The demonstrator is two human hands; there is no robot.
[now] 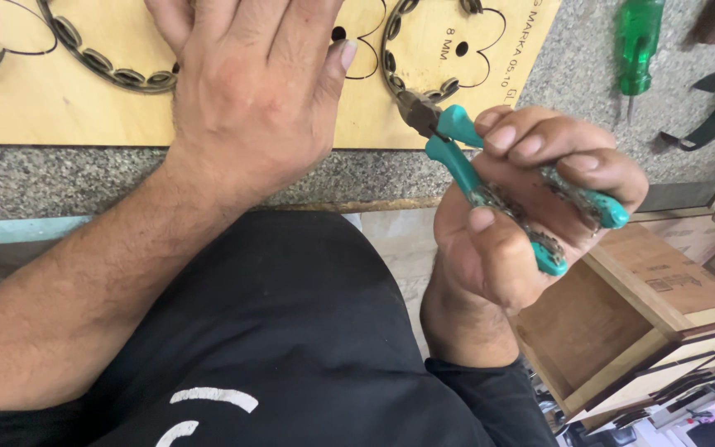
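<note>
Left hand (250,91) lies flat, fingers spread, palm pressing down on the pale wooden board (59,99) at the far edge of the speckled stone bench (68,178). Right hand (523,215) is curled tight around a pair of pliers (490,178) with teal grips, fingers wrapped over both handles, squeezing them close. The pliers' long axis runs from near right to far left, nose pointing up and left, its tip meeting the dark metal strip (411,87) set in the curved slots of the board. A green-handled screwdriver (637,45) lies far right on the bench, well apart. An open wooden drawer (622,323) sits near right.
</note>
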